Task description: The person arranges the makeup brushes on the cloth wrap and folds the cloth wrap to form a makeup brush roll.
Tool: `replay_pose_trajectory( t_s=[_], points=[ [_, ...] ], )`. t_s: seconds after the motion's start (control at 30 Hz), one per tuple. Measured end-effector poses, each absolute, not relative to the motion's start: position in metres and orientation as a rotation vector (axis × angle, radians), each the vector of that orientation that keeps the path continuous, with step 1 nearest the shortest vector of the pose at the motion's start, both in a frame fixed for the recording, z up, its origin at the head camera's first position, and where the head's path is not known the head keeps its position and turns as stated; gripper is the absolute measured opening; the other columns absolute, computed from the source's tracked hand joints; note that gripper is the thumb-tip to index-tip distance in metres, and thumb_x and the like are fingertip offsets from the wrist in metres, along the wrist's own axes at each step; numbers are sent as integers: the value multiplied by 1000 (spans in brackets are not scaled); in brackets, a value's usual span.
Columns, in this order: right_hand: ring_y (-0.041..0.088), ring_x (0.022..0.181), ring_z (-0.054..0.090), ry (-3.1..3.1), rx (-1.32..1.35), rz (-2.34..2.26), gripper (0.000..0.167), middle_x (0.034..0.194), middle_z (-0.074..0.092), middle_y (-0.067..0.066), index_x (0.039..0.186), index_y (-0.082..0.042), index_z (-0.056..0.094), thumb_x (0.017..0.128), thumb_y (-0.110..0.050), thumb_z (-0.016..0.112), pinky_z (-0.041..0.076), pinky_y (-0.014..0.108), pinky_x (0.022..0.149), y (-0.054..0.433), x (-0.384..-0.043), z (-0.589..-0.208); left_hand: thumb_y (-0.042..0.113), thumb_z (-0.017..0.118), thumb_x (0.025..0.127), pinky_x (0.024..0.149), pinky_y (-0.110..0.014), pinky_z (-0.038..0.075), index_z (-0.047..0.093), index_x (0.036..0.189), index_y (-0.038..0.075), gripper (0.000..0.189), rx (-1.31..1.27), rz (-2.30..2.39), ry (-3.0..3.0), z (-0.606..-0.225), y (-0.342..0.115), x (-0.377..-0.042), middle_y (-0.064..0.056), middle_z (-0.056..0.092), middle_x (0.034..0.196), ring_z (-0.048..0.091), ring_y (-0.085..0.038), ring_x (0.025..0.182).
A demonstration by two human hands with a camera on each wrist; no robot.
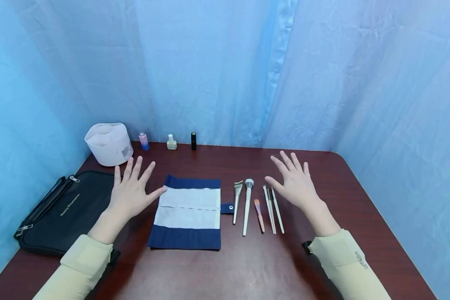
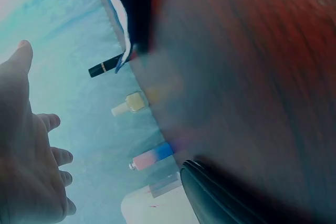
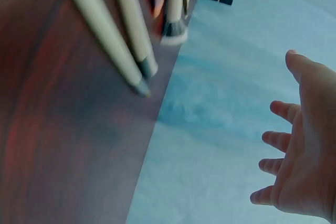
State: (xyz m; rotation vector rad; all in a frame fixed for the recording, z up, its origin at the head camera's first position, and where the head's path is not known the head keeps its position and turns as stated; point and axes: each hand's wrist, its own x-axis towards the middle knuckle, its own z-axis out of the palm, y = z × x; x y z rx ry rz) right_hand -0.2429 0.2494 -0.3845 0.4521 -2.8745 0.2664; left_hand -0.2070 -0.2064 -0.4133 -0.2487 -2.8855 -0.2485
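Observation:
My left hand, fingers spread, hovers over the table between a black zip case and an unfolded navy and white brush roll. In the head view its thumb overlaps the roll's left edge. My right hand is spread too, holding nothing, just right of a row of makeup brushes. From the left the row has a silvery fan-like brush, a large white-handled brush, a small pink brush and several slim white-handled brushes. The roll's snap strap points toward them.
At the back left stand a white round organizer, a pink and blue bottle, a nail polish bottle and a black tube. Blue curtains hang along the back and sides of the dark wooden table.

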Motion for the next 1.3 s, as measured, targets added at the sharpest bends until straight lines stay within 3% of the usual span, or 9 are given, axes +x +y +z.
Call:
replay_pose_trajectory(
  t_s=[0.23,0.57,0.83,1.03,1.3],
  points=[
    [33,145,6,-2878,554,292,71,157,18,8,149,-25,29,90,-61,46,6,65,109,218,-253,-390,73,41,83,109,-57,-15,20,152,18,90,-305,-234,-2919,-425,-209,-206,-19,9,157,-5,-37,144],
    [30,145,9,-2973,724,412,73,158,17,7,150,-25,27,90,-57,53,10,61,111,193,-265,-418,67,54,82,111,-61,-5,23,151,12,93,-488,-327,-2989,-438,-213,-195,-18,12,157,1,-37,145],
    [30,141,24,-3052,859,513,78,154,28,10,149,-23,29,85,-54,61,23,54,111,194,-280,-434,61,62,80,110,-63,7,22,150,7,97,-678,-432,-3099,-444,-214,-189,-17,15,157,7,-40,143],
    [29,138,29,-3119,949,571,77,148,36,10,147,-21,34,84,-54,64,34,50,106,191,-293,-440,58,66,79,110,-63,9,27,148,3,97,-845,-536,-3130,-445,-216,-187,-17,20,155,10,-42,142],
    [26,128,41,-3093,1155,584,66,135,51,5,137,-18,49,82,-49,68,38,47,101,192,-310,-447,63,66,76,110,-62,13,28,148,5,100,-805,-526,-3241,-445,-213,-187,-19,20,155,14,-42,142]
  ],
)
